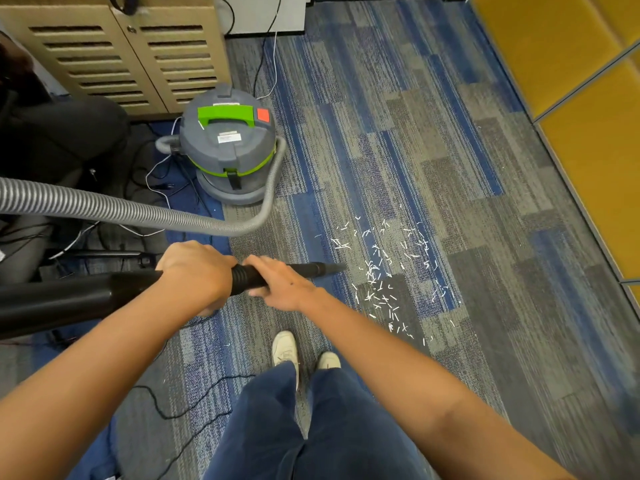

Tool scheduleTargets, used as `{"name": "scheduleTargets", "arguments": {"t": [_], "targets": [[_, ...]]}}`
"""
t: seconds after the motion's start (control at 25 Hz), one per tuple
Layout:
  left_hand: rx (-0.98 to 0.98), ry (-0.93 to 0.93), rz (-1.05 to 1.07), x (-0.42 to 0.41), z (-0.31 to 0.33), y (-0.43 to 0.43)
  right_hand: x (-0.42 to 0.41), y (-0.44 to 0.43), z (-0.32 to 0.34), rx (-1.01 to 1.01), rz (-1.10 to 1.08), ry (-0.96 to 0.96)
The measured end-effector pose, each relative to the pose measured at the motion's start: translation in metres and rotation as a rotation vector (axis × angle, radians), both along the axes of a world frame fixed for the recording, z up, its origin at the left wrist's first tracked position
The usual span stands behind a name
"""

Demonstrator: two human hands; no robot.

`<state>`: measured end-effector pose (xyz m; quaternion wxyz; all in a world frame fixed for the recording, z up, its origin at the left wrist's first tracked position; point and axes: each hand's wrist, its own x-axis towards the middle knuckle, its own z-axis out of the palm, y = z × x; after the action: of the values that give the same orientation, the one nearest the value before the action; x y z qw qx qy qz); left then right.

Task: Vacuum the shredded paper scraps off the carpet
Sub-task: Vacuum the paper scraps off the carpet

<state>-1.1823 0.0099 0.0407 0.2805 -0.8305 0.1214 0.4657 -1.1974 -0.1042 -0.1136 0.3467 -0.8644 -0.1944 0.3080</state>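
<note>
Two hands to log: state of each?
— Left hand (195, 271): clenched round the black vacuum wand (135, 287), toward the rear. Right hand (280, 282): fingers curled over the same wand, further forward, just behind the tapered nozzle (332, 268).

Task item, location?
— Shredded paper scraps (384, 271): white slivers, scattered loose on the blue-and-grey carpet (485, 202), ahead of the white shoes (284, 348) and off to the person's right. Patch looks dense; most of the job seems to remain.

Bearing, hands to scraps?
— Wand's long axis runs left to right across the view. Nozzle tip points right, at the patch, just short of its nearest slivers. Whether the tip touches the carpet: cannot tell. Right hand is the nearer. Judgement: a push along that axis, rightward, would carry the tip in.

Ancillaries?
— Canister vacuum (228, 143), grey and green, upright, beyond the hands. Ribbed grey hose (104, 206) curving away from it and off the view's left edge.
</note>
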Motion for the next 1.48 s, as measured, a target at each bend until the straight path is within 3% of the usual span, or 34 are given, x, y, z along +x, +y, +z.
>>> {"name": "scheduleTargets", "arguments": {"t": [0.24,0.48,0.6,0.84,1.48], "targets": [[0.016,-0.033,-0.041,0.006,0.006,0.004,0.003,0.004,0.008,0.017,-0.009,-0.004],[-0.028,-0.147,0.056,0.021,0.006,0.012,0.044,0.012,0.012,0.003,0.046,-0.130],[-0.021,-0.171,0.082,0.024,0.002,0.017,0.052,0.020,0.011,0.049,0.074,-0.104],[0.029,-0.098,0.128,0.025,0.001,0.018,0.053,0.024,0.007,0.031,0.140,-0.077],[-0.049,-0.126,0.057,0.027,0.000,-0.028,0.042,-0.024,0.000,0.012,0.026,-0.101]]}}
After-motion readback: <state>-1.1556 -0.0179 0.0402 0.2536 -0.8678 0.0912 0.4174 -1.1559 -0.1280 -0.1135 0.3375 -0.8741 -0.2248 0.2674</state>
